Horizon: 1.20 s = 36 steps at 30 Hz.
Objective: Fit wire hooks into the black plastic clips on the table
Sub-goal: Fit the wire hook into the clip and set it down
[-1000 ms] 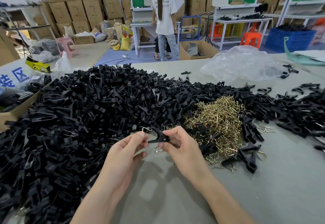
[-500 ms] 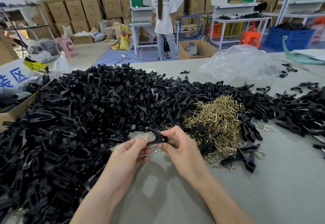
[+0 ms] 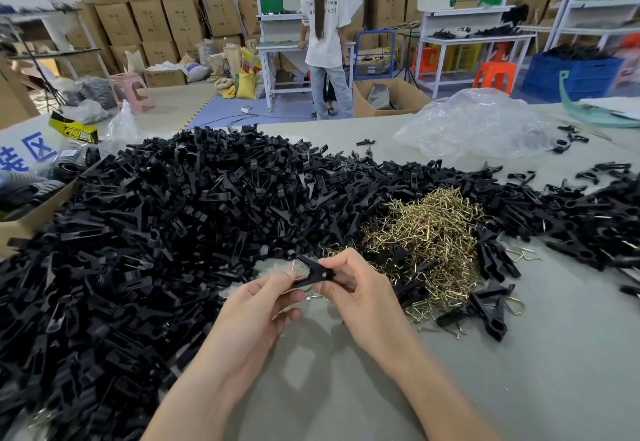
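Both hands meet over the grey table [image 3: 519, 354] on one black plastic clip [image 3: 317, 272]. My right hand [image 3: 356, 288] pinches the clip's right end between thumb and fingers. My left hand [image 3: 263, 302] pinches its left end, where a thin wire hook [image 3: 298, 265] shows at the clip's mouth. A huge heap of black clips [image 3: 156, 232] fills the table's left and middle. A tangle of brass-coloured wire hooks [image 3: 426, 236] lies just right of my hands.
More black clips [image 3: 595, 218] spread along the right side, with a few loose ones [image 3: 485, 305] near the hooks. A crumpled clear plastic bag [image 3: 478, 125] lies at the back. A cardboard box [image 3: 31, 218] sits at the left edge. A person [image 3: 323, 35] stands at a far bench.
Both hands with the clip have shifted slightly down and toward me. The clip has turned a little between the fingers. The heaps have not moved.
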{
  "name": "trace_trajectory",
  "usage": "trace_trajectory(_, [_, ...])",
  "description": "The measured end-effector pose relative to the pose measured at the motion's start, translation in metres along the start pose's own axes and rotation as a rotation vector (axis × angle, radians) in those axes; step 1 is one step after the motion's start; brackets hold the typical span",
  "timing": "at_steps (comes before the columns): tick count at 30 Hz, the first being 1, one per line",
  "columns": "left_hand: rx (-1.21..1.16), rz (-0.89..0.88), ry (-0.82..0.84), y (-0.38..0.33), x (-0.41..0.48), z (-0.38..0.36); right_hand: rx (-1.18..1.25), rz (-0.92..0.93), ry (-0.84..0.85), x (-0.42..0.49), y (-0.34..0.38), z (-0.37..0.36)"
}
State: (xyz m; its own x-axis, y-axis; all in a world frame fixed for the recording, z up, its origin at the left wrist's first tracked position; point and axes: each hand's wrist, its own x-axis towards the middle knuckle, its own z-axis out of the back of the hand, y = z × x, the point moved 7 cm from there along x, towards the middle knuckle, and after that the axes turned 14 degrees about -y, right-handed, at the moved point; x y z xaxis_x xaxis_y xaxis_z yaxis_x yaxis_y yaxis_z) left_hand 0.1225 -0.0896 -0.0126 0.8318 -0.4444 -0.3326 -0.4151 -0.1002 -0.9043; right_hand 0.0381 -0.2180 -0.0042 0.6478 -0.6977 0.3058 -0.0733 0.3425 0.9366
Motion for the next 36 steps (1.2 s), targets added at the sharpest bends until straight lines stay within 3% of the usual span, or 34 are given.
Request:
trace_trajectory(26, [0.054,-0.055,0.098,-0.005,-0.004,-0.001,-0.050,0.005,0.072,-0.001,-0.002,-0.007])
trace_trajectory(33, [-0.053,0.025,0.183,-0.002,-0.011,-0.007,-0.051,0.016,0.074,-0.001,-0.004,-0.005])
trace_trajectory(36, [0.008,0.034,0.262,-0.004,-0.013,-0.003,-0.047,0.016,0.106,-0.003,-0.001,-0.006])
